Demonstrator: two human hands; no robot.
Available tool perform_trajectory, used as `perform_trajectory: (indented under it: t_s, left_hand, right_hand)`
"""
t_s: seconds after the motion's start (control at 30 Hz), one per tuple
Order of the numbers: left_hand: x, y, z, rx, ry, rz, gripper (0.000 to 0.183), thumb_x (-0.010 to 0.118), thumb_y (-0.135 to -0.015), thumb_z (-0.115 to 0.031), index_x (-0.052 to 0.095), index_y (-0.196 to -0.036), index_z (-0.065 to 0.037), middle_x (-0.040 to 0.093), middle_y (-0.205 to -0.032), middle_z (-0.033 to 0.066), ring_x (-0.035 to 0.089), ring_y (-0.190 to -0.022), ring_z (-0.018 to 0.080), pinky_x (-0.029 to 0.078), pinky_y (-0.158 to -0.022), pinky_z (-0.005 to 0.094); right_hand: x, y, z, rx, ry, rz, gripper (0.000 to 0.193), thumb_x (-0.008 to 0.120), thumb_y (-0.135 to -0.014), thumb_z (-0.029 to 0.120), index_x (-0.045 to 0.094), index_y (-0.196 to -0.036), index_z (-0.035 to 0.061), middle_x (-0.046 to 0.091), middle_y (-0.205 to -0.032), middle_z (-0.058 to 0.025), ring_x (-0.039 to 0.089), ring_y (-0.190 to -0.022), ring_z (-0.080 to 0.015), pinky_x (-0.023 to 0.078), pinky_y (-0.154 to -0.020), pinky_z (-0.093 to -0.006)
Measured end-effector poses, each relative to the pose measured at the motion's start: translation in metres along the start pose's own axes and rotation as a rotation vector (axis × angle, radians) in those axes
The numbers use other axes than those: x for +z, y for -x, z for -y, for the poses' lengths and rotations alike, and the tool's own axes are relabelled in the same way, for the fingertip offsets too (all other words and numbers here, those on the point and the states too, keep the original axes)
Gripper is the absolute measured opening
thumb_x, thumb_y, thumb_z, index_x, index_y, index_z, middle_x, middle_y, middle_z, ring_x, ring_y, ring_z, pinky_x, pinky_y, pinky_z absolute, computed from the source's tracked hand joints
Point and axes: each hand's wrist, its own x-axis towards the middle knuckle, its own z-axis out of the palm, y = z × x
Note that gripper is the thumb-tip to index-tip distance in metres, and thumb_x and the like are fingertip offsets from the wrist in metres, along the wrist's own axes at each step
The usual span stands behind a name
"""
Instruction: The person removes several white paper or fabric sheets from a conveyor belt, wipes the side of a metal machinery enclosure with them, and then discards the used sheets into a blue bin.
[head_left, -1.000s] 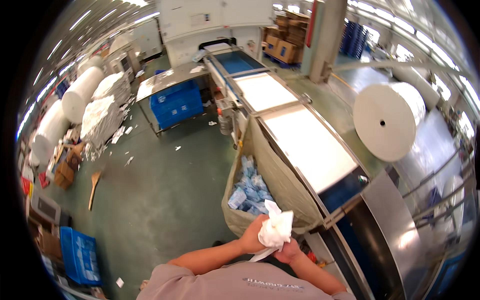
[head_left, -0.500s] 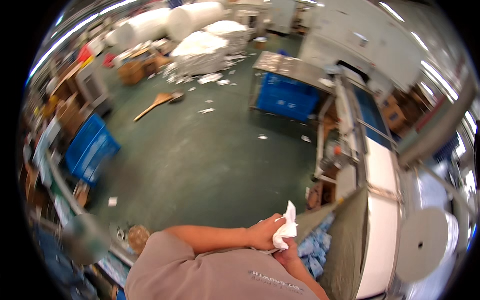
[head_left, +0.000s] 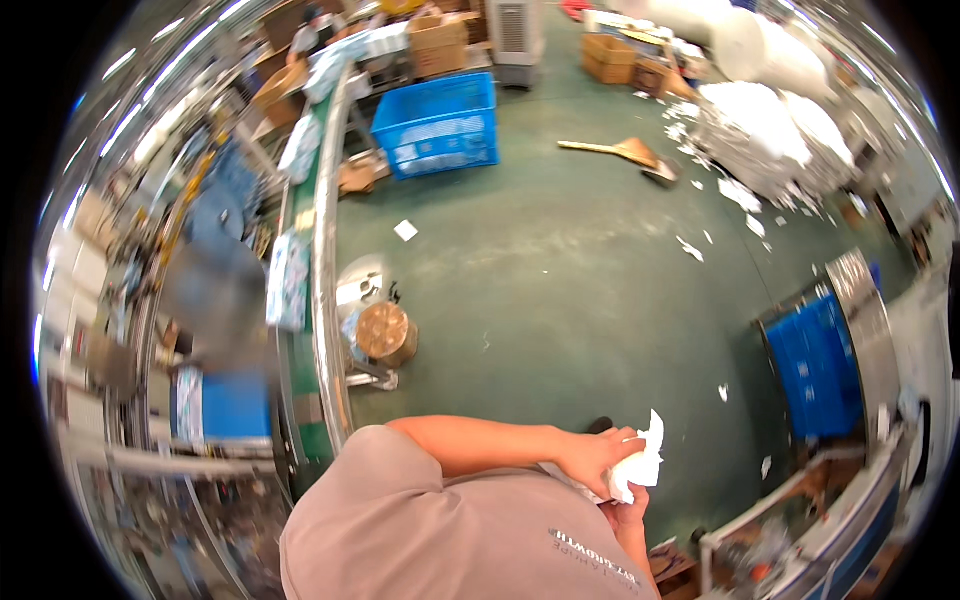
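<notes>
A crumpled, soft white sheet (head_left: 640,468), tissue or thin cloth, is bunched between my two hands in front of my body. My left hand (head_left: 592,460) reaches across from the left, its fingers closed over the sheet's near side. Beneath it, my right hand (head_left: 627,512) grips the lower part, with some fingers hidden behind the sheet and the other hand. One white corner sticks up above the fingers.
A conveyor with a metal rail (head_left: 325,230) runs along my left, carrying blue-and-white packs (head_left: 290,280). Beside it stands a round wooden-topped stool (head_left: 386,334). A blue crate (head_left: 437,125), a broom (head_left: 625,150) and a white scrap heap (head_left: 765,140) lie ahead; a table over a blue bin (head_left: 815,365) is right.
My view has swung left, so the conveyor and stool show more fully and the bin of blue pieces has left the picture. Both hands still hold the white sheet.
</notes>
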Motion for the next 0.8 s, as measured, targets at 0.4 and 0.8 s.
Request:
perform_trajectory:
  t_s: [0.4, 0.8]
  left_hand:
    - [-0.107, -0.193, 0.022, -0.126, 0.324, -0.651, 0.105, 0.079, -0.090, -0.046, 0.021, -0.166, -0.003, 0.026, -0.165, 0.0215, 0.030, -0.155, 0.0371, 0.032, -0.125, 0.0498]
    - [-0.277, -0.391, 0.085, 0.039, 0.326, -0.467, 0.078, 0.088, -0.085, -0.030, 0.053, -0.151, -0.005, 0.061, -0.144, 0.0156, 0.057, -0.137, 0.0293, 0.045, -0.116, 0.0451]
  right_hand:
    - [0.090, -0.186, 0.276, 0.117, 0.517, 0.350, 0.080, 0.077, -0.081, 0.022, 0.043, -0.152, 0.0097, 0.060, -0.138, -0.0095, 0.064, -0.125, -0.0272, 0.056, -0.105, -0.0444]
    - [0.077, -0.360, 0.450, -0.061, 0.564, 0.278, 0.071, 0.071, -0.085, 0.013, 0.046, -0.151, 0.0074, 0.062, -0.137, -0.0082, 0.062, -0.126, -0.0220, 0.053, -0.106, -0.0400]
